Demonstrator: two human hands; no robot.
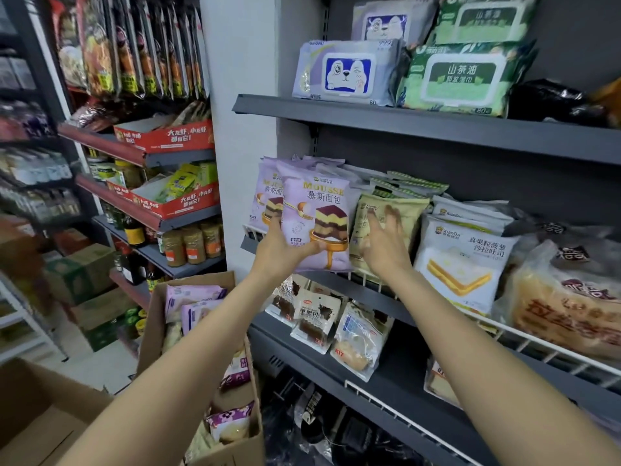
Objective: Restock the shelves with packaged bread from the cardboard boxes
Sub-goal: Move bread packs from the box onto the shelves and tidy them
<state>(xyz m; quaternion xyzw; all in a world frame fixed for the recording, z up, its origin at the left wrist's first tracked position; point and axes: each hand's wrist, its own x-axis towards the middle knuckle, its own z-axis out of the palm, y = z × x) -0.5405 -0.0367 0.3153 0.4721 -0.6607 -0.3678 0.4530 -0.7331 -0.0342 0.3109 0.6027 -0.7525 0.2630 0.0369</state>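
Lilac mousse bread pack sits centre frame, upright, long axis vertical, bottom edge at the wire front rail of the middle shelf. Your left hand grips its lower left corner, thumb across the front, fingers hidden behind. Your right hand is just to the right of the pack, fingers spread and straight, holding nothing, lying against the beige bread pack next door; blurred, so contact is a guess.

Key relation: the pack is directly ahead of and above both hands, left hand on it, right hand beside it. A second lilac pack stands right behind and left of the held one, so the slot looks to be the left end of that shelf row. My read: the pack needs to go back and down behind the rail, staying upright, while your right hand keeps the beige row from leaning in.

Containers: cardboard box lower centre-left, open top, just below your left forearm, holding more lilac packs near the top and purple-flower packs lower down. Another cardboard box in the lower left corner, contents not visible. Middle shelf also carries a white sandwich bread pack right of the beige one. The shelf below has small brown-and-white snack packs.

Task looks partway through, box stock remaining.
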